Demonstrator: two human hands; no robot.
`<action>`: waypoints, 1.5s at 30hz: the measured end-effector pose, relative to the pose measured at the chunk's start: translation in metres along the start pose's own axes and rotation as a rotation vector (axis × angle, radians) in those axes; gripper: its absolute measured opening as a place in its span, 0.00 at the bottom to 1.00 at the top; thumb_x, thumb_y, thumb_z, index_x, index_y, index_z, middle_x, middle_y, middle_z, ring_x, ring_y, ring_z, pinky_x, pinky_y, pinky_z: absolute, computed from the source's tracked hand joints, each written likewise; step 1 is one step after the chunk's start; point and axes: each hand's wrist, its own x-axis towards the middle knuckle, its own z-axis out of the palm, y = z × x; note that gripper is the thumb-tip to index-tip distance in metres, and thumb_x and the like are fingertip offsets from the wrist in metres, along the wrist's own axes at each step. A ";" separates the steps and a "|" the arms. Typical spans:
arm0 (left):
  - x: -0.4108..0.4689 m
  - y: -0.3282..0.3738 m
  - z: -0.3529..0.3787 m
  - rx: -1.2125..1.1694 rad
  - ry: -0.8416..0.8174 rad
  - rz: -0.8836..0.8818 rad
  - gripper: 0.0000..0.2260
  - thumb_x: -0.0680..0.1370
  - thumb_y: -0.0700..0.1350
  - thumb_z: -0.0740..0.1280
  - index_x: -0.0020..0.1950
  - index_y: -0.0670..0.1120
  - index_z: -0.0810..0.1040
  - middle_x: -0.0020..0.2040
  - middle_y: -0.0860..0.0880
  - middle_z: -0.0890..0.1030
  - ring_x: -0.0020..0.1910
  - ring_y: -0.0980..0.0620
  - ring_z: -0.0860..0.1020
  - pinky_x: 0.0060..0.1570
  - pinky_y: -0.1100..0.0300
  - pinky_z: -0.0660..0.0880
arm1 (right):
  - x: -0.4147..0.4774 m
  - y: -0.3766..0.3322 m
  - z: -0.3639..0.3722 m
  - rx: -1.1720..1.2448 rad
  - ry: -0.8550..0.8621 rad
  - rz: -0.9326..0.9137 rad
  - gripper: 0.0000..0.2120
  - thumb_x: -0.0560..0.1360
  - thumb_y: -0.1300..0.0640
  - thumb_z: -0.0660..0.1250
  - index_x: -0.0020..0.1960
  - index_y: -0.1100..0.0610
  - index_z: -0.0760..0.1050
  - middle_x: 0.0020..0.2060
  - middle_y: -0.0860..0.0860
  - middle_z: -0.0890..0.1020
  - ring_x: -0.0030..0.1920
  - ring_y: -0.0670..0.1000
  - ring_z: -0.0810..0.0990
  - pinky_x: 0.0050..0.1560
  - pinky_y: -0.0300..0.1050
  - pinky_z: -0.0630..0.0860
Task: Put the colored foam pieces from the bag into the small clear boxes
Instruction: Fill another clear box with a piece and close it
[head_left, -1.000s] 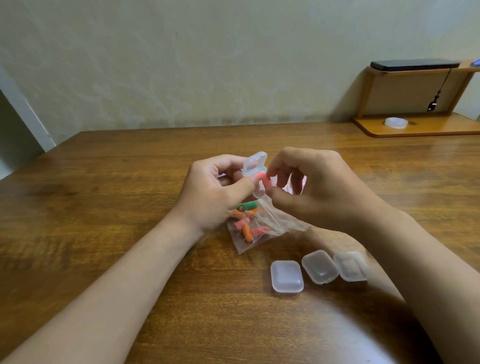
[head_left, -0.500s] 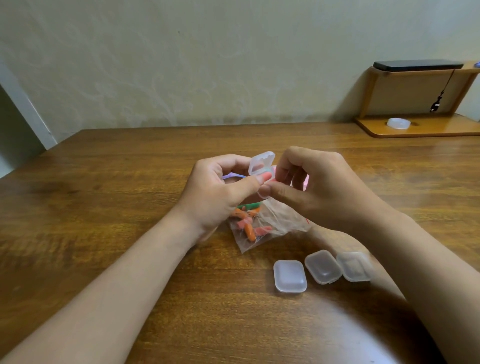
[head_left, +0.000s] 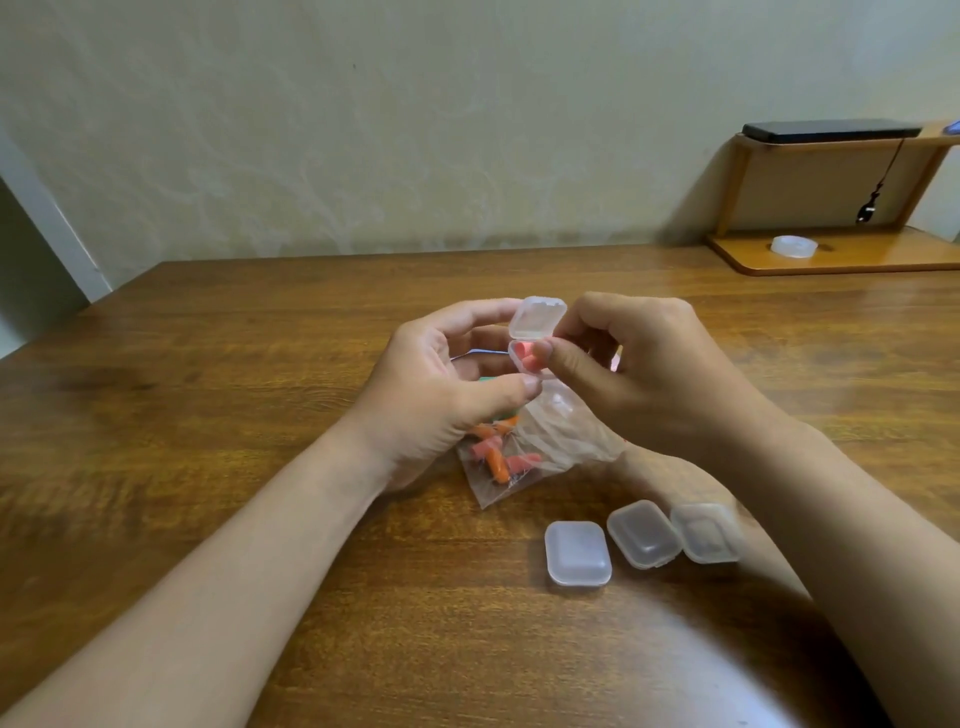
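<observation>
Above the wooden surface (head_left: 260, 389), the left hand (head_left: 441, 395) holds an open clear box (head_left: 535, 325) in a curled grip, with a pink foam piece (head_left: 527, 361) inside. The right hand (head_left: 639, 374) pinches the box's rim. Below them the bag (head_left: 550, 436) lies with orange and pink foam pieces (head_left: 498, 457) in it, and other clear boxes (head_left: 576, 553) sit near it.
</observation>
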 end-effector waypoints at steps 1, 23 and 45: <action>0.000 0.000 0.000 0.004 0.009 0.000 0.23 0.72 0.28 0.72 0.63 0.46 0.79 0.54 0.46 0.85 0.54 0.47 0.85 0.49 0.55 0.82 | 0.000 0.000 0.000 0.000 -0.002 0.008 0.11 0.76 0.46 0.65 0.45 0.53 0.79 0.34 0.42 0.78 0.36 0.43 0.77 0.34 0.36 0.73; 0.001 0.000 0.002 0.047 0.093 0.017 0.14 0.73 0.44 0.72 0.58 0.41 0.82 0.53 0.40 0.85 0.51 0.46 0.85 0.48 0.54 0.82 | 0.000 0.001 -0.005 0.054 0.023 -0.069 0.16 0.74 0.45 0.66 0.55 0.53 0.81 0.46 0.46 0.81 0.41 0.47 0.78 0.40 0.42 0.76; 0.005 -0.009 -0.004 0.376 0.150 0.238 0.07 0.74 0.32 0.74 0.51 0.38 0.84 0.46 0.45 0.86 0.44 0.58 0.83 0.42 0.67 0.77 | 0.001 0.004 0.000 -0.020 -0.009 -0.058 0.08 0.76 0.50 0.71 0.51 0.52 0.81 0.42 0.43 0.79 0.40 0.43 0.77 0.37 0.36 0.73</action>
